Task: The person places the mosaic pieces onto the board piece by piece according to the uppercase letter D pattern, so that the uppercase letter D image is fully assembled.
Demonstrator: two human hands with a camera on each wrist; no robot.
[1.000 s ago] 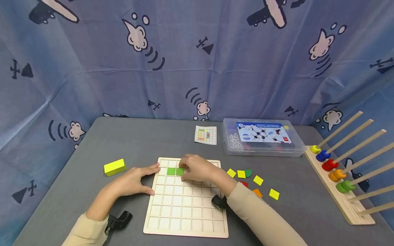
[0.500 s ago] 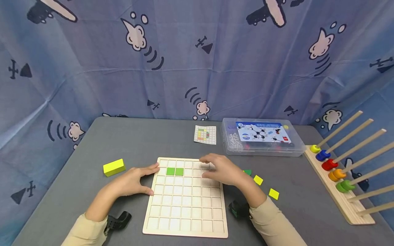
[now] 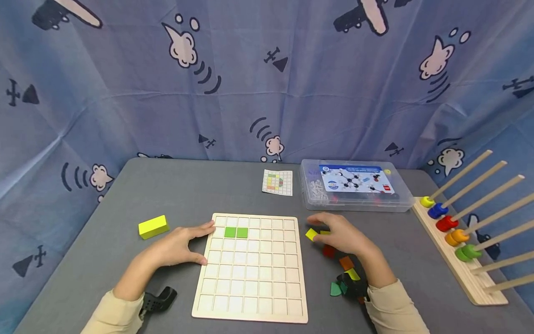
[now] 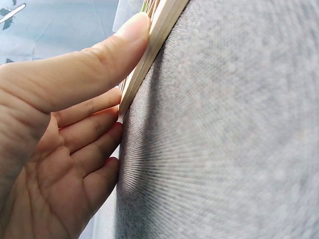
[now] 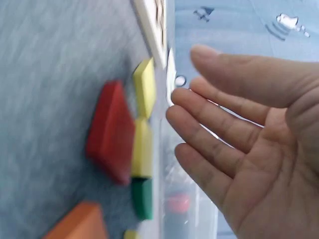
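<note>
My left hand [image 3: 179, 246] rests against the left edge of a wooden grid board [image 3: 246, 273], thumb and fingers spread; in the left wrist view the thumb [image 4: 127, 37] touches the board's side. Two green square tiles [image 3: 236, 232] lie side by side in the board's second row. Right of the board, my right hand [image 3: 344, 234] hovers over loose tiles, thumb near a yellow square tile [image 3: 310, 234]. The right wrist view shows its fingers extended and holding nothing, with a red tile [image 5: 112, 132], yellow tiles [image 5: 144, 87], a green piece [image 5: 142, 198] and an orange tile [image 5: 79, 224] beyond.
Behind the board lies a small pattern card [image 3: 277, 182]. A clear plastic case [image 3: 359, 202] sits at the back right, beside a wooden peg rack [image 3: 486, 290] with coloured beads. At left is a yellow block [image 3: 153, 227]. More green pieces [image 3: 335, 289] lie below the right wrist.
My right hand has let go of the second green tile and moved right, off the board, to above the loose tiles. My left hand stays at the board's edge.
</note>
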